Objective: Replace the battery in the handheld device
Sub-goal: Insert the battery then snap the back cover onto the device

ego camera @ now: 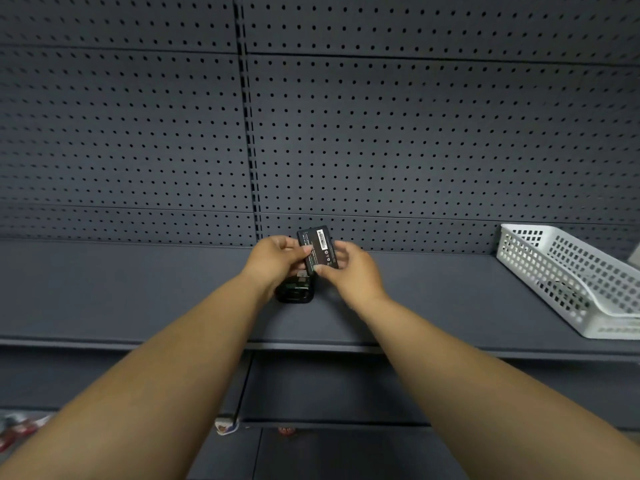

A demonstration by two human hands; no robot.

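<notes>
While the left hand (pixel 277 258) grips the handheld device (pixel 295 289) over the shelf (pixel 138 289), the right hand (pixel 349 271) pinches the battery (pixel 318 247) by its lower corner; the battery's long axis runs roughly along the device's, its upper end raised clear; seating it probably comes next.

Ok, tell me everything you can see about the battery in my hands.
The battery is a flat black rectangular pack, plastic by its look, with a white barcode sticker and small white and red markings on the face turned to the camera. It stands tilted above the handheld device. The left hand and the right hand pinch its edges. The print is too small to read.
</notes>
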